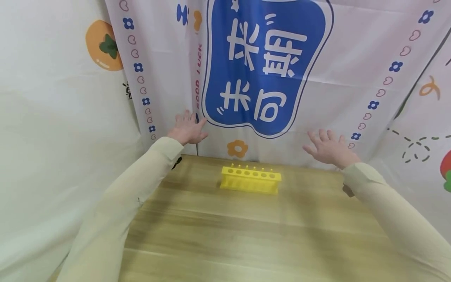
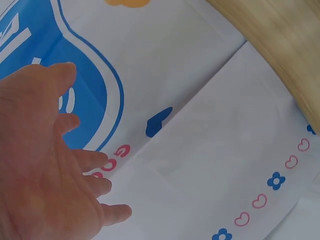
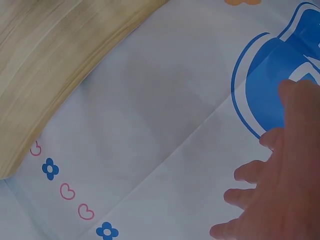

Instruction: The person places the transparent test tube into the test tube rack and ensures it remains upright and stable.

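A yellow test tube rack (image 1: pixel 251 180) with a row of round holes and short pegs stands near the far edge of the wooden table. My left hand (image 1: pixel 188 128) is raised to its left, fingers spread, holding nothing. On the other side, my right hand (image 1: pixel 327 148) is also up with spread fingers and nothing in it. Both hands are apart from the rack. The left wrist view shows the left hand (image 2: pixel 45 165) before the printed cloth; the right wrist view shows the right hand (image 3: pixel 280 185) likewise.
A white printed cloth (image 1: pixel 278 147) with a blue sign hangs behind the table (image 1: pixel 218 235). White cloth walls (image 1: pixel 53 117) close in the left and right sides. Small dark objects partly show beside each sleeve.
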`<state>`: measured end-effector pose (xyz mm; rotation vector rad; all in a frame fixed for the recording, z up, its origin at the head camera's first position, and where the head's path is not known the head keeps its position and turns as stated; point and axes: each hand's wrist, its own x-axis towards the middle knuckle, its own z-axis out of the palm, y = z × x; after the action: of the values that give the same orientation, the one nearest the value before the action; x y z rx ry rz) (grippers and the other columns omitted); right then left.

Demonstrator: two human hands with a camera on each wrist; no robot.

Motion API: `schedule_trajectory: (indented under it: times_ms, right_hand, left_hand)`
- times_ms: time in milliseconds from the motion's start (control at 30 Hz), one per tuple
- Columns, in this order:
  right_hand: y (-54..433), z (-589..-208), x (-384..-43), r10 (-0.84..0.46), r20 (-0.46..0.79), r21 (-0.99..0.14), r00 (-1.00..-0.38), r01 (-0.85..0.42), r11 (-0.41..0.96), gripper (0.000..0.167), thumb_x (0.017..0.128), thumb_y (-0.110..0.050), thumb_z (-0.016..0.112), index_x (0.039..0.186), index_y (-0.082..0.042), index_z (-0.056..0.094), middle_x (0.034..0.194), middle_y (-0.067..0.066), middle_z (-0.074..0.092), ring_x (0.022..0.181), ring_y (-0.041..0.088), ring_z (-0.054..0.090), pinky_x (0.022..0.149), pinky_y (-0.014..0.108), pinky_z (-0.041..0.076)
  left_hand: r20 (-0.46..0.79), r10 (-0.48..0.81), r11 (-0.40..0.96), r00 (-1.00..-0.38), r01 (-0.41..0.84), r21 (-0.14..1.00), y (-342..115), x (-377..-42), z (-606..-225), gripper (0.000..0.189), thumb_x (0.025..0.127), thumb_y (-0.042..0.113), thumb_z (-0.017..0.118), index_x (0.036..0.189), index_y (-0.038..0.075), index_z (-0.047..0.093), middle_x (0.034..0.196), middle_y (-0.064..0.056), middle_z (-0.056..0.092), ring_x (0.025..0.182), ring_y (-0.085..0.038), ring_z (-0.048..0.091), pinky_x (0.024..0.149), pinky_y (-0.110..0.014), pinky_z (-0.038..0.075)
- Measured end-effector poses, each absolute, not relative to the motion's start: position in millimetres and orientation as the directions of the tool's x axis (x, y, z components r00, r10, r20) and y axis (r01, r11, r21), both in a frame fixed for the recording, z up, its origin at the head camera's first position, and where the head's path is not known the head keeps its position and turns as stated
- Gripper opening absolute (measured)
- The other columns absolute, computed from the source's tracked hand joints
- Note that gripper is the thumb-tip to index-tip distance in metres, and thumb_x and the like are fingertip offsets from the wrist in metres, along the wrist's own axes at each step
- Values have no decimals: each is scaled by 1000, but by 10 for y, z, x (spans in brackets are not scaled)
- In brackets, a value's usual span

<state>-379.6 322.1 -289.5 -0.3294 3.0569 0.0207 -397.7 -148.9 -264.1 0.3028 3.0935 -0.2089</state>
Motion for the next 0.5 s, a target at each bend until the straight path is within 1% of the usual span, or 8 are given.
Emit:
schedule_trajectory:
  times_ms: [167,300,400,500]
  right_hand:
    - [3243,-2898,-3813,-207,-48,23,-977,-209,978,89,94,-74,17,159,-13,2,160,31,-3,144,57,-5,107,78,-10]
    - [3261,-2983,-3793,-206,-10,27,-979,-206,978,85,97,-68,19,158,-11,5,160,32,-1,144,57,-2,106,79,-8]
    - [3295,-3093,-3769,-200,38,16,-979,-199,980,79,101,-61,25,158,-8,9,158,35,3,144,58,2,105,81,-4]
    - [3324,-3185,-3739,-192,66,-13,-979,-194,981,76,102,-54,31,157,-7,11,157,36,12,142,58,11,108,79,5]
  left_hand:
    - [-33,200,972,-979,203,-117,-1476,-4046,-2671,68,102,53,34,159,21,14,162,-29,8,148,-51,-2,115,-73,9]
    - [-30,186,981,-982,187,-51,-1488,-4082,-2702,70,101,57,32,159,22,12,162,-27,6,149,-50,-5,115,-73,4]
    - [-25,194,981,-981,194,0,-1489,-4106,-2735,72,101,60,30,159,24,9,163,-26,4,149,-49,-8,115,-72,1]
    - [-23,218,976,-976,218,21,-1467,-4123,-2770,72,101,60,29,159,24,8,163,-26,6,149,-49,-7,115,-73,2]
